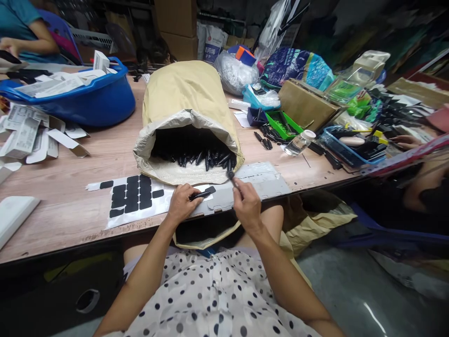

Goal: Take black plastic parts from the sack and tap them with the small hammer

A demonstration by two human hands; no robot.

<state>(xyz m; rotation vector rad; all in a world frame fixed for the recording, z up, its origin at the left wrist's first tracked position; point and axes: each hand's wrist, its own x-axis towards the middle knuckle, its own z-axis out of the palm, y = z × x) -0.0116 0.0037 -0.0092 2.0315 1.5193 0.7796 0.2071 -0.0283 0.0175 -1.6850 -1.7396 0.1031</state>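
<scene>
My left hand [182, 201] rests at the table's front edge, its fingers closed on a slim black pen-shaped piece [200, 194]. A small black patch [211, 189] lies against that piece's far end. My right hand [247, 200] is closed on a short dark stick-like item [230, 175] with a rounded dark end; its kind I cannot make out. Directly ahead, a tan paper sack [189, 86] lies with its mouth toward me. Several black pen-shaped pieces [207, 160] are inside it. Left of my left hand lies a white sheet [135, 217] bearing several black stickers [132, 193].
A blue basin [105, 100] of white boxes stands left, with loose boxes [24, 131] before it. To the right are a green tray [282, 124], a clear jar [298, 144] and a cardboard box [307, 105]. An open sack [206, 236] hangs below the edge. Another person [28, 32] sits far left.
</scene>
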